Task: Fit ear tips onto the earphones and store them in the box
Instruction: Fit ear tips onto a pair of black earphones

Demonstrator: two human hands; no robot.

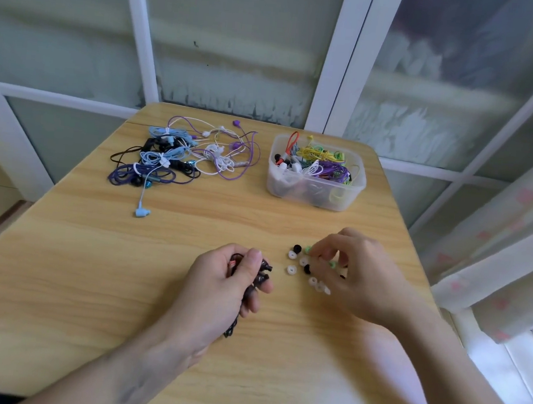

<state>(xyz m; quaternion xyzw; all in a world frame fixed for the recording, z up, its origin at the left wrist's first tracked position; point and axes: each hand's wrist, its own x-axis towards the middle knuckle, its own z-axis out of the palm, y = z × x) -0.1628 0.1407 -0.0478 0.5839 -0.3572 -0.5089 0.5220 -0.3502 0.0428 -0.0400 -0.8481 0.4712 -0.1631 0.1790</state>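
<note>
My left hand [224, 282] is closed around a bundled dark earphone [264, 271], whose buds stick out past my fingers and whose cord hangs below my palm. My right hand [355, 274] hovers over a scatter of loose ear tips [291, 270], white, black and green, with its fingertips pinched down among them; whether a tip is gripped is hidden. A clear plastic box [315, 195] at the back right holds several coiled earphones. A pile of tangled earphones [182, 155] in blue, purple, white and black lies at the back left.
The wooden table [90, 283] ends at a window wall behind. A curtain [506, 248] hangs close to the right edge. A light blue earphone plug [142, 212] trails from the pile toward the table's middle.
</note>
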